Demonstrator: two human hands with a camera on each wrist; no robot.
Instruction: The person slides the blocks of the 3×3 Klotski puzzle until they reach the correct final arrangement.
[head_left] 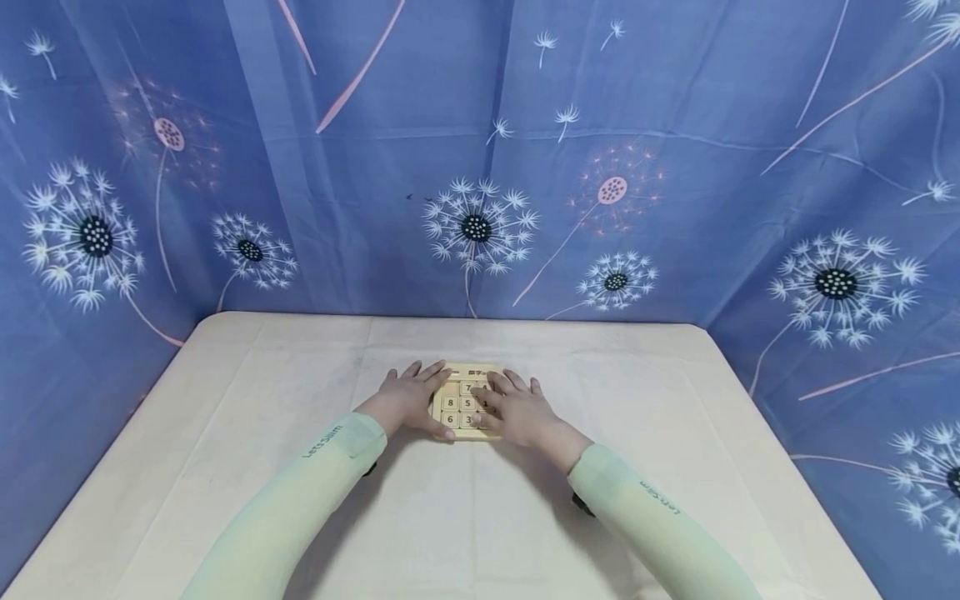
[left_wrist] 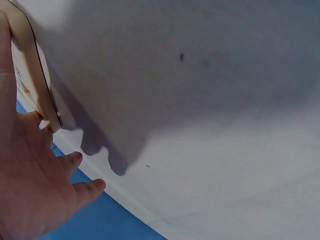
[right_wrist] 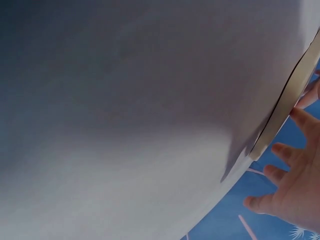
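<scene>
A wooden sliding number puzzle (head_left: 468, 435) lies flat on the table, its top-left slot vacant. Tiles 7, 8, 5, 6 and 3 show; those at the right are partly covered by fingers. My left hand (head_left: 408, 402) holds the frame at its left side, thumb by the near-left corner and forefinger by the far-left one. In the left wrist view, the other fingers of that hand (left_wrist: 40, 175) spread clear of the frame. My right hand (head_left: 521, 410) lies over the puzzle's right side, fingers extended, with the fingertips over the right-hand tiles.
A pale cloth covers the table (head_left: 480, 533) under the puzzle. Behind it and along both sides hangs a blue curtain (head_left: 360, 208) with a dandelion print. Pale green sleeves (head_left: 300, 492) cover both forearms.
</scene>
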